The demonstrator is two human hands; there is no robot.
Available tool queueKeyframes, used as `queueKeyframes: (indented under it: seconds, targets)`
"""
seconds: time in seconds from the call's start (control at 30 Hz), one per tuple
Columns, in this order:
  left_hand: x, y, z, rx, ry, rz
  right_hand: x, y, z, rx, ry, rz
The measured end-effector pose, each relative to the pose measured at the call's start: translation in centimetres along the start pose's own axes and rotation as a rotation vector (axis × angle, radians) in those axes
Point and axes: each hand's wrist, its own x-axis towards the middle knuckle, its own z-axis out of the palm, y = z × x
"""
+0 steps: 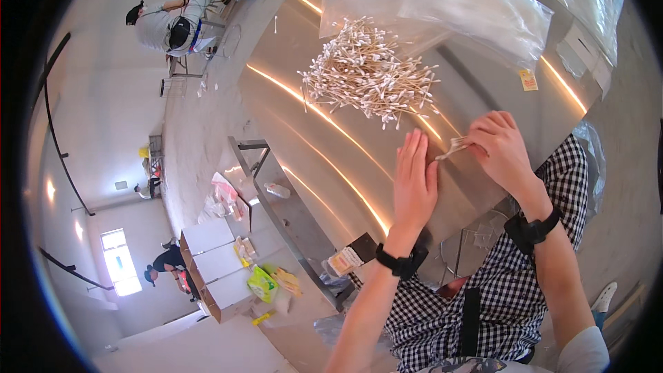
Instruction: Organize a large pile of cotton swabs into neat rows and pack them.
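Note:
A large heap of cotton swabs (373, 76) with wooden sticks and white tips lies on the shiny metal table (331, 197). My right hand (498, 150) pinches a small bunch of swabs (453, 148) just above the tabletop, their tips pointing left. Beside those tips, my left hand (416, 185) rests with its fingers stretched out and the thumb slightly apart; it holds nothing that I can see. Its fingertips reach close to the near edge of the heap. Each wrist wears a black band.
Clear plastic bags (476, 10) lie behind the heap. A small yellow label (528, 80) is right of it. At the table's near left corner sits a small box (347, 260). Further left stand white cartons (215, 262) and a green packet (262, 284). Several people work in the background.

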Motion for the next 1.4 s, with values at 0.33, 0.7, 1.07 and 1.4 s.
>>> queueKeyframes:
  seconds: [0.33,0.7,1.07,1.4]
  targets:
    - [-12.5,0.5,-1.2,-0.361,0.339,-0.573,1.0,-0.1,-0.9,-0.088,0.079,0.172]
    - [-13.5,0.6,-1.9,-0.438,0.172,-0.535,2.8,-1.8,-1.7,-0.186,-0.144,0.304]
    - [-13.0,0.2,-2.3,-0.445,0.156,-0.496,2.4,-1.6,-1.1,-0.22,-0.135,0.283]
    - [-5.2,-0.1,-3.6,-0.231,0.156,-0.633,1.3,-0.1,-0.2,-0.027,0.032,0.126]
